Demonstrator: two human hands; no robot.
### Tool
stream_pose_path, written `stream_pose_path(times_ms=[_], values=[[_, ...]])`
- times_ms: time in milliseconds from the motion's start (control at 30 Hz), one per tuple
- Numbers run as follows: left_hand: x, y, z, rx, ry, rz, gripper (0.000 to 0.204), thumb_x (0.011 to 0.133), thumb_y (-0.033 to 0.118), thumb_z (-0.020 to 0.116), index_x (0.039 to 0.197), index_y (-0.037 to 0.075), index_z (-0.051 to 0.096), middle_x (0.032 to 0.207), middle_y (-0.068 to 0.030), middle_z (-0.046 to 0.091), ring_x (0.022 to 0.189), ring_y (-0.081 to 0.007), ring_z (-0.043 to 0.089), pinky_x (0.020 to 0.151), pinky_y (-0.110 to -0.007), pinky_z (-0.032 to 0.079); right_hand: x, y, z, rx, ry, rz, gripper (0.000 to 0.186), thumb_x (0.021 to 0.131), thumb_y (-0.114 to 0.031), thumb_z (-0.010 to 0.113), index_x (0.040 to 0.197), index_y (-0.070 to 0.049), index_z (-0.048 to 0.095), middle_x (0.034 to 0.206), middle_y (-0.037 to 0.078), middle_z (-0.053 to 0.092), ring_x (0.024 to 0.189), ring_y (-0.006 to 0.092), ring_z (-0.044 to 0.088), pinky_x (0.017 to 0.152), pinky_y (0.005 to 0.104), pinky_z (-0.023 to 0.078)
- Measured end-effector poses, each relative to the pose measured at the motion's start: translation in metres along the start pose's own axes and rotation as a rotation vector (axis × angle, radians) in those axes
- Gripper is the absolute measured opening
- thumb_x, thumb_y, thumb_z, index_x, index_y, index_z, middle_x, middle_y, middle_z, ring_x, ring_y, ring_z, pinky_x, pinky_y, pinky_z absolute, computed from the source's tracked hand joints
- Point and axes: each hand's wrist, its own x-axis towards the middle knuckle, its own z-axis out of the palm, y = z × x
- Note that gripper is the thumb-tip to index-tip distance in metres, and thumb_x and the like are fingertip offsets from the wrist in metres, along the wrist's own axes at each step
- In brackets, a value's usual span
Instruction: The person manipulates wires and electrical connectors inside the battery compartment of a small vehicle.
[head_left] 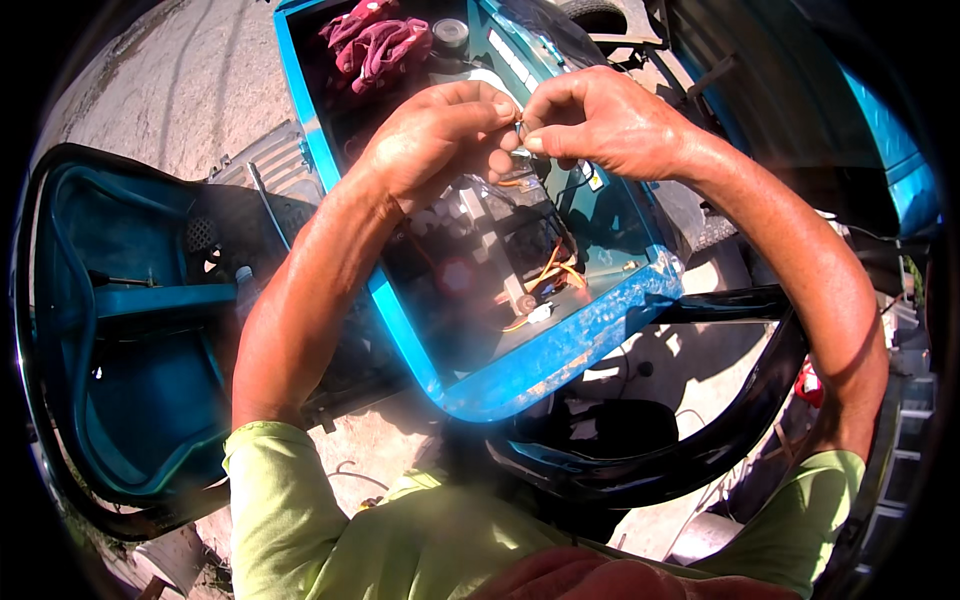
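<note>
My left hand (432,140) and my right hand (600,125) meet over an open blue metal housing (330,150), pinching a small thin wire end (519,127) between their thumbs and fingers. Their other fingers are curled. Below them, inside the housing, lie a grey bar (490,235), orange and yellow wires (560,270) and a small white connector (540,312). A bundled pink cloth (365,55) and a round metal can (450,35) sit in the far part of the housing. The detail of what my fingertips hold is too small to make out.
A turquoise moulded shell (130,300) lies on the left. A black curved tube (750,400) runs round the housing's near right. A dark panel with a blue edge (895,160) stands at right, a tyre (590,15) beyond. Concrete ground (160,80) shows upper left.
</note>
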Motion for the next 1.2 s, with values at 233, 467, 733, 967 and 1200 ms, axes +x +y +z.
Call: stream_pose_path(times_ms=[233,467,733,967,1200], values=[[-0.001,0.002,0.000,0.135,0.084,-0.001,0.019,0.094,0.013,0.067,0.105,-0.002,0.065,0.091,-0.0096,0.068,0.071,-0.0146,0.066,0.067,-0.029,0.055,0.001,0.001,0.000,0.089,0.023,0.020,0.024,0.097,-0.024,0.072,0.106,-0.002,0.072,0.086,0.003,0.069,0.073,0.0111,0.064,0.070,0.0288,0.054],[-0.003,0.002,0.005,0.234,0.202,0.179,0.029,0.091,0.018,0.072,0.113,-0.001,0.067,0.095,-0.0084,0.070,0.074,-0.0152,0.066,0.069,-0.029,0.056,0.001,0.004,-0.003,0.056,0.058,0.037,0.025,0.098,-0.026,0.072,0.109,-0.003,0.071,0.089,0.003,0.068,0.073,0.0119,0.065,0.070,0.0290,0.056],[-0.005,0.002,0.007,0.340,0.227,0.200,0.025,0.091,0.018,0.076,0.110,0.003,0.071,0.087,-0.0044,0.068,0.071,-0.0126,0.063,0.068,-0.030,0.052,0.002,0.004,-0.003,0.004,0.076,0.004,0.030,0.098,-0.030,0.072,0.110,-0.003,0.071,0.089,0.005,0.068,0.074,0.0136,0.066,0.071,0.0306,0.058],[-0.006,0.004,0.008,0.359,0.227,0.183,0.027,0.091,0.020,0.076,0.111,0.002,0.071,0.089,-0.0046,0.068,0.071,-0.0129,0.062,0.070,-0.030,0.052,-0.001,-0.001,-0.004,0.037,0.093,0.017,0.035,0.095,-0.030,0.070,0.110,0.001,0.072,0.088,0.012,0.072,0.080,0.0191,0.069,0.074,0.0365,0.055],[-0.005,0.003,0.006,0.374,0.231,0.136,0.027,0.092,0.020,0.075,0.112,0.003,0.070,0.091,-0.0043,0.068,0.071,-0.0124,0.061,0.069,-0.029,0.052,0.002,0.003,-0.003,0.058,0.065,0.058,0.027,0.100,-0.028,0.069,0.109,-0.003,0.070,0.090,0.004,0.068,0.075,0.0119,0.065,0.071,0.0294,0.056]])
